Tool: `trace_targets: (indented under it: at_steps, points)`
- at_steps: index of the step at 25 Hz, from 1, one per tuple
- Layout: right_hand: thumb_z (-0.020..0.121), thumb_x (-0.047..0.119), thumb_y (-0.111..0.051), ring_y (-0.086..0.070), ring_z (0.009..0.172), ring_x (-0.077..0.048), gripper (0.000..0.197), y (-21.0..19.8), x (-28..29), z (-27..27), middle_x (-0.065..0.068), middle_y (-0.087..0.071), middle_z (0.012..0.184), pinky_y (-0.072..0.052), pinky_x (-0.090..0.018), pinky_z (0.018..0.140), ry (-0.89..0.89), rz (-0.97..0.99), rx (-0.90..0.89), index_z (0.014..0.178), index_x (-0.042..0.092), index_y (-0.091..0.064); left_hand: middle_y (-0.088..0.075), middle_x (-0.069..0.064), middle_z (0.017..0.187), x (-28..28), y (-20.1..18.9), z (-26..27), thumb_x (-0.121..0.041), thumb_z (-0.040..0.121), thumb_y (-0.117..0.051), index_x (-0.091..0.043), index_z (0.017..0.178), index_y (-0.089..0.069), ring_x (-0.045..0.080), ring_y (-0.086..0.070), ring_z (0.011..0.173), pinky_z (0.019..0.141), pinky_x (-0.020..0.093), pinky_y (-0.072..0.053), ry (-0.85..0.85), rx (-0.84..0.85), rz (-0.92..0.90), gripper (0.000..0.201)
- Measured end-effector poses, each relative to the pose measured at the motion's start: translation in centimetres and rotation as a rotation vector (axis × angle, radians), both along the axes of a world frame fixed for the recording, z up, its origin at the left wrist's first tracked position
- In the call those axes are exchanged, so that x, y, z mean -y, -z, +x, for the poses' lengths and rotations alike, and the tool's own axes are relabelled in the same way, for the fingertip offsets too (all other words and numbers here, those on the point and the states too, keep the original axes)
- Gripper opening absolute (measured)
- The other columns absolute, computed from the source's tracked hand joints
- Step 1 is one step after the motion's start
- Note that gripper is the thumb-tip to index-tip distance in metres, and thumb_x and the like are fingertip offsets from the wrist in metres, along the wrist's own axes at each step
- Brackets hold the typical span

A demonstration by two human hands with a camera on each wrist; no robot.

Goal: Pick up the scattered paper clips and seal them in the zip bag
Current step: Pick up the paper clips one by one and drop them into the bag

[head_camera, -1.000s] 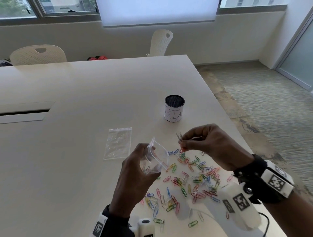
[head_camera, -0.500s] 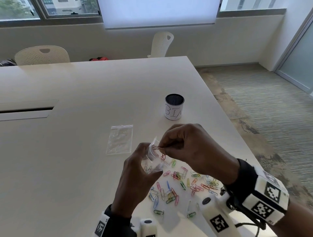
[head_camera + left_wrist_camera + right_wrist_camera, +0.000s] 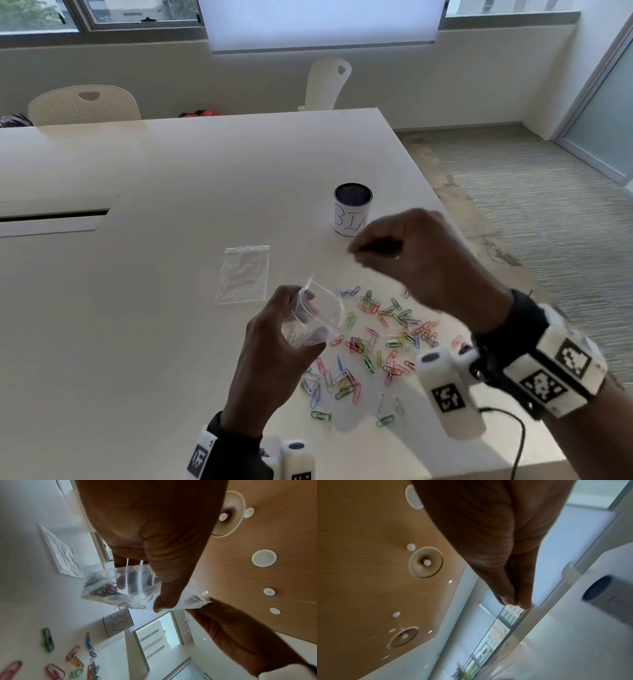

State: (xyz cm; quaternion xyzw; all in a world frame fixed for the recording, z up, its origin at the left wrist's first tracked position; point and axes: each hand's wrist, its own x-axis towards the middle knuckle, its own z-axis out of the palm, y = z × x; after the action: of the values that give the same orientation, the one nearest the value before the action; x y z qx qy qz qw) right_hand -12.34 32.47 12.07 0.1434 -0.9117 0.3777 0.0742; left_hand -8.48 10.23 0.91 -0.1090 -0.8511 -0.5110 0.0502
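Near the table (image 3: 171,342) edge, paper clips (image 3: 376,339) beneath both hands.

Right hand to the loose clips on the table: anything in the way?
Nothing visible. The right hand hovers blurred above the scattered paper clips, with open air between. The bin cup stands behind it, and the left hand holds the open zip bag beside the pile.

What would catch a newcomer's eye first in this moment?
The bright scatter of coloured paper clips on the white table, near its right edge. Just left of them the left hand holds an open zip bag with a few clips inside, while the right hand hovers blurred above the pile. Behind stands a cup marked BIN.
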Motion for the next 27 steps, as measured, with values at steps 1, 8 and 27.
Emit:
trace_targets:
  at_steps: [1, 8, 27]
  points:
    - [0.085, 0.016, -0.085, -0.073, 0.084, 0.008, 0.014, 0.5, -1.6, -0.8, 0.013, -0.08, 0.09, -0.053, -0.001, 0.081, 0.064, 0.004, -0.005, 0.097, 0.023, -0.084, -0.072, -0.019, 0.101, 0.0, -0.1, 0.1, -0.023, 0.077, -0.088, -0.038, 0.108, -0.06, 0.004, -0.069, 0.102, 0.074, 0.009, -0.056, 0.002, 0.002, 0.015, 0.044]
    - [0.1, 0.023, -0.067, -0.068, 0.104, -0.019, 0.032, 11.9, -11.6, -4.7, -0.011, -0.072, 0.127, -0.053, -0.029, 0.091, 0.229, 0.375, 0.36, 0.129, 0.011, -0.069, -0.071, -0.023, 0.105, -0.6, -0.6, 0.1, -0.028, 0.074, -0.086, -0.037, 0.11, -0.061, 0.006, -0.069, 0.101, 0.079, 0.021, -0.058, 0.028, -0.003, 0.023, 0.044]
    - [0.08, 0.059, -0.078, -0.058, 0.118, -0.017, 0.086, 12.0, -11.9, 0.7, -0.002, -0.047, 0.141, -0.053, -0.033, 0.101, 0.115, 0.487, 0.575, 0.149, 0.018, -0.044, -0.073, -0.018, 0.104, -1.5, -0.1, 0.2, -0.028, 0.075, -0.092, -0.041, 0.112, -0.059, 0.003, -0.069, 0.102, 0.076, 0.009, -0.054, 0.037, 0.025, -0.033, 0.051]
